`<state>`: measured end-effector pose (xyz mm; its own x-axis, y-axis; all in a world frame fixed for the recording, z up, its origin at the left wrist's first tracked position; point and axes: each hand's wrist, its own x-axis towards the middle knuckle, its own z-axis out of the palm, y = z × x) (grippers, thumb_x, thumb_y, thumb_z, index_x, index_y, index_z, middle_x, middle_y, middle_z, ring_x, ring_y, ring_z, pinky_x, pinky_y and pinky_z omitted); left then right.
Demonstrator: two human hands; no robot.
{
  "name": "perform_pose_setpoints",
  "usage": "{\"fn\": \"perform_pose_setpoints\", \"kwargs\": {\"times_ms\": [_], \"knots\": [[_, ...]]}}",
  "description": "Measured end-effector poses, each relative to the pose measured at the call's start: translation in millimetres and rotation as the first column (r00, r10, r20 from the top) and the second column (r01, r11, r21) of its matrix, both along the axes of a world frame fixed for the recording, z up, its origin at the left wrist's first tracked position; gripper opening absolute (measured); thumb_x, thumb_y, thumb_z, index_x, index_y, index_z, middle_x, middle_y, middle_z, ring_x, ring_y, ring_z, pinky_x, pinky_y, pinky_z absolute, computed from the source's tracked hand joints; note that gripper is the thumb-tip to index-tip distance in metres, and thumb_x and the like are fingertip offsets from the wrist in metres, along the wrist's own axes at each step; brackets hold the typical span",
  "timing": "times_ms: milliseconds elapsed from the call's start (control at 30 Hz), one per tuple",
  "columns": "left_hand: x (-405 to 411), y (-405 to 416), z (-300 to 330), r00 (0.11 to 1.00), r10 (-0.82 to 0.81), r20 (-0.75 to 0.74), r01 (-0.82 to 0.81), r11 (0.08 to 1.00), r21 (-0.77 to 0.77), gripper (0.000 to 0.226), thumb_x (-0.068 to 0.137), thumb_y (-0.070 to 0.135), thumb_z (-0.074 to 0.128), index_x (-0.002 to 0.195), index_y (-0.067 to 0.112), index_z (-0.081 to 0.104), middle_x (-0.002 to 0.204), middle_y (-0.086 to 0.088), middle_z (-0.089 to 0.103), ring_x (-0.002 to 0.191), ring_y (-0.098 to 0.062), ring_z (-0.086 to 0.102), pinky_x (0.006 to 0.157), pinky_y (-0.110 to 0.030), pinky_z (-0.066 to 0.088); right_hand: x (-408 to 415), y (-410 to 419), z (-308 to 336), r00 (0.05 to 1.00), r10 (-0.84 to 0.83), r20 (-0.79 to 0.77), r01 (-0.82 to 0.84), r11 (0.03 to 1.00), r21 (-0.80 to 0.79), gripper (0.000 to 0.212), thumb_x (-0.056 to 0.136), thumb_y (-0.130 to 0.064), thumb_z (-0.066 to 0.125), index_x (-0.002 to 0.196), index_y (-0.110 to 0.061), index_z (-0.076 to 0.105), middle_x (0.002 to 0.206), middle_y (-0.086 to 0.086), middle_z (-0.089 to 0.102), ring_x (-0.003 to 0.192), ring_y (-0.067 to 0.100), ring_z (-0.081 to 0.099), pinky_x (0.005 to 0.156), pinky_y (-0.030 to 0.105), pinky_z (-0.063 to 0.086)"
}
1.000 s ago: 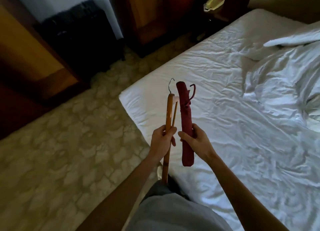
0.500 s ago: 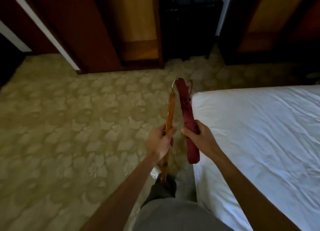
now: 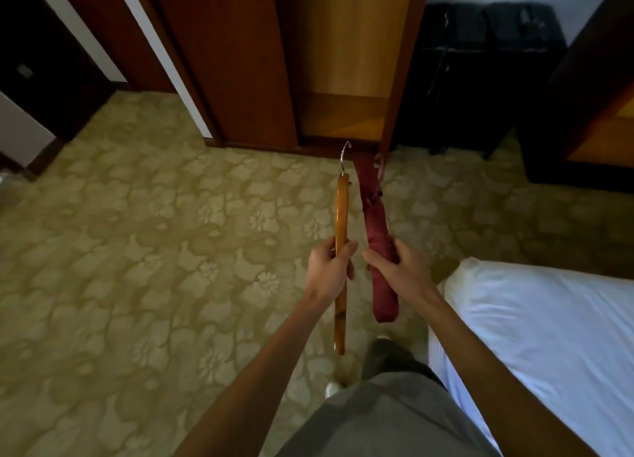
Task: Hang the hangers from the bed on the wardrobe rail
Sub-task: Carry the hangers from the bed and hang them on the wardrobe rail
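The varnished wooden hanger with a silver metal hook (image 3: 341,216) is gripped around its middle by the left hand (image 3: 329,268), seen edge-on with the hook pointing away. Just beside it, the padded dark-red fabric hanger (image 3: 377,237) is held in the right hand's (image 3: 399,271) curled fingers. Ahead, above the floral patterned carpet (image 3: 154,251), stands the open brown wooden wardrobe (image 3: 343,62); its visible lower compartment is bare. The white-sheeted bed (image 3: 549,336) lies at right.

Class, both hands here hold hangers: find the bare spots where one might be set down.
Free: the bed corner beside the right hand, and the carpet left of the left hand. Crowded: between the wooden hanger and padded red hanger, and the floor by the feet.
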<state>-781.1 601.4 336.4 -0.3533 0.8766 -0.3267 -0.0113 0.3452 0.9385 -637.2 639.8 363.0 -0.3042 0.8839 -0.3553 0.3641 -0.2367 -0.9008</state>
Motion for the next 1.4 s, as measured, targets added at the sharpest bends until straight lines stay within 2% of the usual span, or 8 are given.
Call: {"fn": "perform_pose_setpoints", "kwargs": {"times_ms": [200, 533, 700, 833, 967, 1133, 1233, 1400], "knots": [[-63.1, 127.2, -6.0, 0.999, 0.032, 0.004, -0.032, 0.999, 0.025, 0.023, 0.099, 0.020, 0.063, 0.089, 0.000, 0.066, 0.054, 0.001, 0.058, 0.048, -0.013, 0.056, 0.049, -0.023, 0.047, -65.8, 122.6, -20.3, 1.000, -0.001, -0.006, 0.001, 1.000, -0.017, 0.018, 0.087, -0.037, 0.073, 0.099, -0.028, 0.063, 0.092, 0.008, 0.072, 0.086, 0.028, 0.071, 0.078, 0.042, 0.059], [-176.4, 380.0, 12.5, 0.999, 0.009, -0.043, -0.007, 0.999, 0.041, 0.023, 0.099, 0.024, 0.063, 0.085, 0.007, 0.065, 0.056, -0.002, 0.058, 0.049, -0.014, 0.056, 0.051, -0.027, 0.047, -173.9, 375.5, -3.6, 0.998, -0.019, -0.054, 0.020, 0.999, 0.032, 0.020, 0.088, -0.040, 0.072, 0.101, -0.029, 0.061, 0.094, 0.005, 0.072, 0.083, 0.022, 0.071, 0.070, 0.029, 0.056], [-222.9, 472.0, 22.3, 0.998, 0.019, -0.055, -0.016, 0.999, 0.045, 0.024, 0.100, 0.024, 0.060, 0.084, 0.006, 0.063, 0.054, -0.003, 0.057, 0.050, -0.017, 0.053, 0.051, -0.029, 0.045, -219.7, 470.1, 9.1, 0.998, 0.008, -0.060, -0.007, 1.000, 0.020, 0.020, 0.088, -0.041, 0.072, 0.103, -0.033, 0.060, 0.096, 0.006, 0.071, 0.086, 0.024, 0.071, 0.077, 0.038, 0.059], [-262.0, 539.6, 18.3, 0.999, 0.006, -0.037, -0.004, 0.999, 0.043, 0.029, 0.100, 0.026, 0.061, 0.089, 0.000, 0.064, 0.056, -0.002, 0.058, 0.051, -0.016, 0.055, 0.052, -0.031, 0.046, -261.0, 534.4, 13.8, 0.996, 0.000, -0.089, 0.002, 1.000, 0.029, 0.025, 0.087, -0.043, 0.072, 0.107, -0.032, 0.062, 0.096, 0.002, 0.073, 0.086, 0.017, 0.072, 0.076, 0.032, 0.060], [-307.6, 611.9, 14.0, 1.000, -0.023, 0.007, 0.022, 0.997, 0.072, 0.028, 0.099, 0.027, 0.062, 0.098, 0.001, 0.071, 0.076, -0.020, 0.068, 0.064, -0.022, 0.063, 0.059, -0.034, 0.050, -311.3, 603.4, 7.9, 0.998, -0.027, -0.062, 0.029, 0.999, 0.037, 0.019, 0.088, -0.039, 0.072, 0.103, -0.035, 0.060, 0.096, 0.003, 0.073, 0.085, 0.018, 0.073, 0.078, 0.036, 0.061], [-373.8, 711.8, 20.9, 0.995, -0.065, 0.075, 0.055, 0.990, 0.131, 0.024, 0.100, 0.023, 0.060, 0.096, 0.003, 0.073, 0.090, -0.020, 0.073, 0.083, -0.028, 0.072, 0.075, -0.038, 0.058, -381.1, 694.0, 11.9, 0.993, -0.096, -0.074, 0.099, 0.994, 0.037, 0.017, 0.090, -0.037, 0.071, 0.103, -0.036, 0.061, 0.100, -0.007, 0.072, 0.089, 0.006, 0.070, 0.074, 0.021, 0.055], [-413.2, 767.3, 31.6, 0.995, -0.088, 0.055, 0.080, 0.989, 0.126, 0.027, 0.100, 0.024, 0.060, 0.088, 0.002, 0.069, 0.074, -0.007, 0.069, 0.069, -0.021, 0.067, 0.067, -0.036, 0.055, -419.1, 742.9, 23.3, 0.988, -0.133, -0.081, 0.135, 0.991, 0.020, 0.021, 0.091, -0.036, 0.069, 0.110, -0.028, 0.062, 0.101, -0.006, 0.072, 0.089, 0.005, 0.070, 0.066, 0.013, 0.049], [-467.2, 852.3, 46.8, 0.990, -0.136, 0.031, 0.129, 0.977, 0.167, 0.049, 0.090, 0.041, 0.064, 0.099, -0.007, 0.063, 0.086, -0.034, 0.062, 0.070, -0.034, 0.060, 0.069, -0.059, 0.052, -470.0, 816.5, 36.1, 0.978, -0.188, -0.093, 0.191, 0.981, 0.026, 0.024, 0.092, -0.038, 0.068, 0.112, -0.026, 0.061, 0.097, -0.002, 0.070, 0.087, 0.011, 0.070, 0.066, 0.019, 0.050]]}}
